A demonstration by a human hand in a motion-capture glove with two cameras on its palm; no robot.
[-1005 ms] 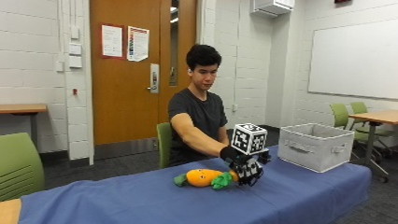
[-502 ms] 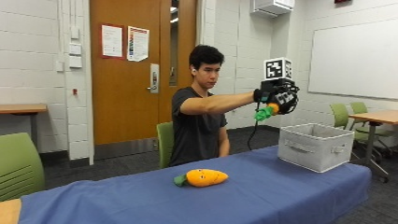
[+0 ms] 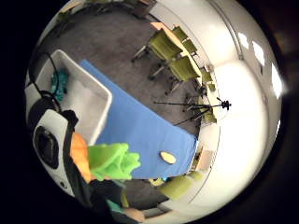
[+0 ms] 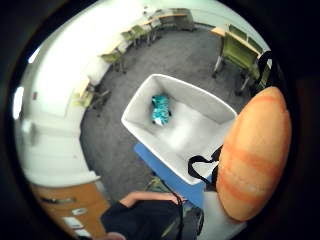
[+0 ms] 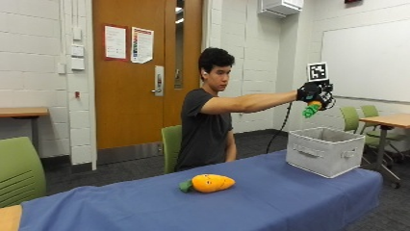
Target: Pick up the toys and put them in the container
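One carrot toy (image 5: 312, 109) has risen from the surface (image 5: 269, 202); the gloved right hand (image 5: 314, 93), grip curled round it, now hangs above the container (image 5: 323, 150); release looks next; another carrot (image 5: 208, 183) waits at left.

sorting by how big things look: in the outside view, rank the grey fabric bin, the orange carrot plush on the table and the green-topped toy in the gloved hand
1. Grey fabric bin, largest.
2. Orange carrot plush lying on the blue tablecloth.
3. Green-topped orange toy held in the gloved right hand, smallest; the grip hides part of it, so its true size is unsure.
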